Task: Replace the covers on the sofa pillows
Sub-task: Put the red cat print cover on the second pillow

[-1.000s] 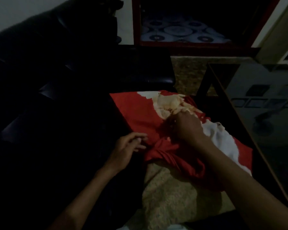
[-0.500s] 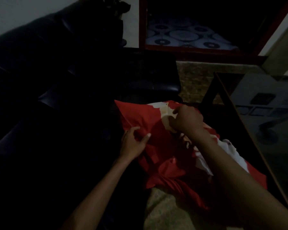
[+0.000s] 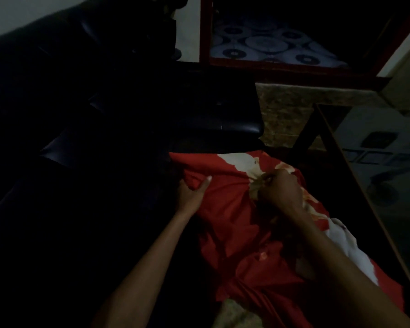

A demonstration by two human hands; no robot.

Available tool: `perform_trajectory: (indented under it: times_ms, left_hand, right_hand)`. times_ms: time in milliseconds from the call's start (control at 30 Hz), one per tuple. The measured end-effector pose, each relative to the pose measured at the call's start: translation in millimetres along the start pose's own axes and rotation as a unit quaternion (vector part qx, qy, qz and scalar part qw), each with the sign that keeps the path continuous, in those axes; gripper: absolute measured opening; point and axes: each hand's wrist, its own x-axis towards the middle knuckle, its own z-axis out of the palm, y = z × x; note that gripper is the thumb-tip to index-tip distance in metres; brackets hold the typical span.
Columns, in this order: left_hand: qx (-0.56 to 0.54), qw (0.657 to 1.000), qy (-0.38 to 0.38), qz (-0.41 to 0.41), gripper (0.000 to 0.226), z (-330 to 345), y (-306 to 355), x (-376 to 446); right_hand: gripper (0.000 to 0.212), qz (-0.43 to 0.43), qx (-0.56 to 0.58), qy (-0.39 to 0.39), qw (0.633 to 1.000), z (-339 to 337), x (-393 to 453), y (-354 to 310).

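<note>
Both hands are on the red cloth pillow cover with white-and-cream patches [image 3: 230,209], which lies on the dark leather sofa [image 3: 104,114]. Right hand [image 3: 278,191] bunches its far end, left hand [image 3: 191,194] pinches the sofa-side edge. Long axis runs away from the person; speckled beige pillow [image 3: 232,313] pokes out nearest.

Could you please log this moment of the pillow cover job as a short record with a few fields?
Setting: dim room, dark sofa, glass-topped table at right
Cover: red cover with white and orange print, bunched and creased
Pillow: beige pillow showing only at the near end, the rest under the cover
Left hand: left hand grips the cover's left edge, thumb on top
Right hand: right hand bunches the printed part in curled fingers
Stage: cover not yet fully over the pillow
</note>
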Motion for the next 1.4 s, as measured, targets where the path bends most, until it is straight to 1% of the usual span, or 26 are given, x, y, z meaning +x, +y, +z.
perform_trajectory:
  times_ms: [33, 100, 133, 233, 267, 300, 333, 367, 400, 433, 467, 533, 633, 733, 833, 900, 967, 1000, 1033, 1100, 1133, 1167, 1233, 1267, 1333, 1400]
  left_hand:
    - [-0.006, 1.0, -0.007, -0.007, 0.093, 3.2, -5.7, -8.8]
    - [-0.01, 1.0, -0.01, -0.013, 0.093, 7.2, -19.1, -17.5]
    - [-0.003, 1.0, -0.014, -0.015, 0.095, 7.8, -25.5, -17.8]
    - [0.031, 0.998, -0.042, -0.04, 0.114, 2.7, -32.8, -16.6]
    - [0.041, 0.998, -0.023, -0.031, 0.115, 0.9, -32.5, -18.2]
    - [0.041, 0.999, 0.017, -0.01, 0.111, -0.6, -32.6, -21.8]
    - [0.032, 0.996, 0.07, 0.032, 0.099, -1.6, -33.6, -27.9]
    - [0.022, 0.988, 0.124, 0.086, 0.08, -2.4, -36.0, -35.9]
    - [0.024, 0.978, 0.162, 0.133, 0.061, -3.0, -39.5, -44.4]
    - [0.037, 0.969, 0.174, 0.169, 0.046, -3.9, -42.1, -52.4]
    - [0.052, 0.967, 0.163, 0.19, 0.034, -4.0, -45.5, -57.5]
    - [0.067, 0.971, 0.124, 0.194, 0.017, -4.2, -53.3, -60.8]
    - [0.075, 0.971, 0.12, 0.193, 0.01, -12.2, -54.2, -59.4]
    - [0.117, 0.972, 0.067, 0.194, 0.008, -26.2, -56.7, -68.4]
    - [0.145, 0.972, 0.002, 0.183, 0.008, -27.6, -63.4, -79.3]
    - [0.146, 0.976, -0.03, 0.161, 0.009, -28.5, -59.8, -76.2]
    - [0.139, 0.98, -0.061, 0.13, 0.017, -35.7, -51.8, -65.0]
    - [0.128, 0.983, -0.068, 0.115, 0.025, -40.1, -45.2, -57.8]
    - [0.119, 0.986, -0.055, 0.106, 0.03, -43.4, -37.7, -49.1]
    - [0.094, 0.991, 0.019, 0.094, 0.037, -43.4, -20.7, -24.2]
    - [0.064, 0.994, 0.05, 0.075, 0.045, -41.1, -9.6, -10.7]
    - [0.028, 0.997, 0.059, 0.048, 0.058, -38.6, 2.9, 2.0]
    - [-0.011, 0.999, 0.031, -0.006, 0.078, -32.5, 24.4, 24.1]
    - [-0.01, 1.0, 0.01, -0.021, 0.079, -29.1, 30.6, 31.6]
    - [-0.025, 0.999, -0.034, -0.023, 0.067, -19.5, 30.8, 37.9]
    - [-0.044, 0.998, -0.044, -0.015, 0.061, -9.1, 17.4, 28.5]
  right_hand:
    - [0.027, 0.003, 0.007, -0.008, 1.0, -0.2, 4.9, 1.0]
    - [0.017, -0.009, 0.018, -0.029, 0.999, 1.6, 15.7, -3.3]
    - [0.017, -0.019, 0.023, -0.03, 0.999, 4.0, 21.3, -7.9]
    - [0.022, -0.036, 0.029, -0.011, 0.999, 17.0, 25.4, -24.1]
    - [0.022, -0.042, 0.02, -0.004, 0.999, 22.7, 23.5, -27.4]
    - [0.022, -0.049, 0.009, 0.011, 0.999, 27.6, 20.3, -29.0]
    - [0.024, -0.052, 0.0, 0.028, 0.998, 30.8, 16.5, -28.8]
    - [0.025, -0.055, -0.004, 0.045, 0.997, 32.5, 14.3, -27.5]
    - [0.026, -0.057, -0.005, 0.057, 0.997, 32.6, 12.5, -25.9]
    - [0.027, -0.059, -0.004, 0.065, 0.996, 32.9, 12.3, -24.0]
    - [0.028, -0.06, -0.004, 0.069, 0.996, 33.0, 11.8, -22.8]
    - [0.028, -0.067, -0.009, 0.069, 0.995, 35.3, 11.3, -20.1]
    - [0.03, -0.082, -0.034, 0.064, 0.994, 31.7, 10.5, -15.7]
    - [0.033, -0.069, -0.076, 0.063, 0.993, 19.5, 10.3, -0.6]
    - [0.024, -0.07, -0.111, 0.061, 0.989, 18.7, 2.4, 14.8]
    - [0.019, -0.065, -0.126, 0.053, 0.988, 19.9, 2.6, 13.8]
    - [0.019, -0.057, -0.14, 0.031, 0.988, 17.4, 6.8, 6.1]
    - [0.02, -0.053, -0.152, 0.022, 0.987, 15.3, 7.8, 1.9]
    - [0.022, -0.052, -0.166, 0.016, 0.985, 13.9, 7.6, -0.2]
    - [0.023, -0.058, -0.189, 0.015, 0.98, 13.0, 5.2, 2.3]
    - [0.023, -0.059, -0.193, 0.018, 0.979, 12.9, 3.9, 6.4]
    - [0.023, -0.059, -0.192, 0.025, 0.979, 12.8, 3.4, 11.2]
    - [0.023, -0.054, -0.194, 0.036, 0.979, 10.7, 3.8, 19.1]
    - [0.024, -0.049, -0.198, 0.036, 0.978, 9.0, 3.4, 21.1]
    - [0.025, -0.038, -0.197, 0.034, 0.979, 6.1, 3.5, 21.1]
    - [0.026, -0.015, -0.191, 0.02, 0.981, 3.8, 5.3, 14.7]
